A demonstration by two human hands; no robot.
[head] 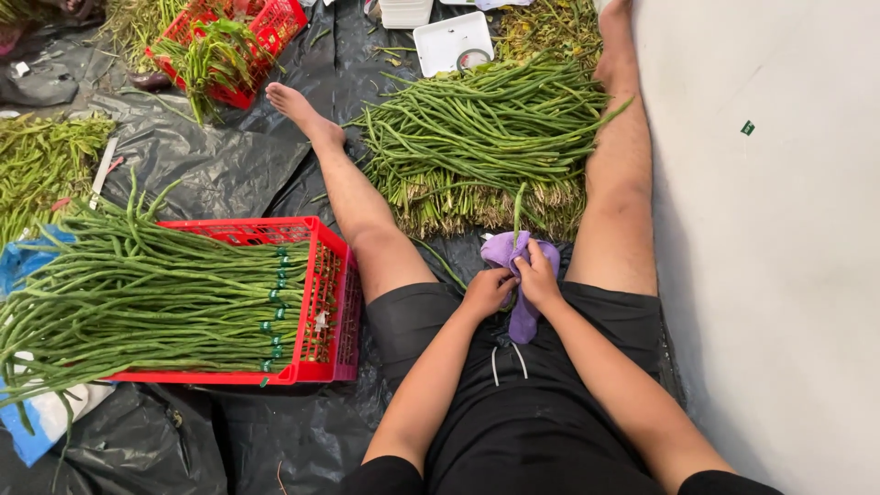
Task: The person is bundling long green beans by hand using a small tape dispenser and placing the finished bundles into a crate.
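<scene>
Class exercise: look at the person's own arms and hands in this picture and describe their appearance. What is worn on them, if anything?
Both arms are bare from the upper arm down; only short black sleeve edges show at the bottom of the frame. The left hand and right hand wear no gloves, and no rings, watch or wristband can be seen. The clothing is a black top and dark shorts with white drawstrings.

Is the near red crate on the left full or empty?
Full. The red crate is packed with tied bundles of long green beans, which spill past its left side.
</scene>
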